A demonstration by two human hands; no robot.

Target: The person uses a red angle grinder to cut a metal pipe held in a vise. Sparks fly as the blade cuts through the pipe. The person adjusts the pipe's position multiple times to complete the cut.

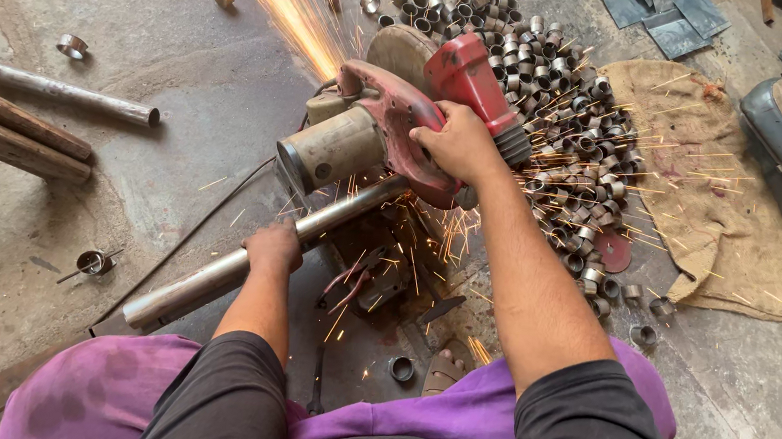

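The right hand (459, 141) has its grip closed on the red chop saw (392, 126) handle, pressing the blade down. Just below the saw, the left hand (273, 247) has its grip closed around the steel pipe (208, 277), steadying it. Cut rings (559, 121) pile beyond the saw.

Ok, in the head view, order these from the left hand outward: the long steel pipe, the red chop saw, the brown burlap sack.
1. Long steel pipe: gripped in the left hand.
2. Red chop saw: just above, to the right.
3. Brown burlap sack: far right, on the floor.
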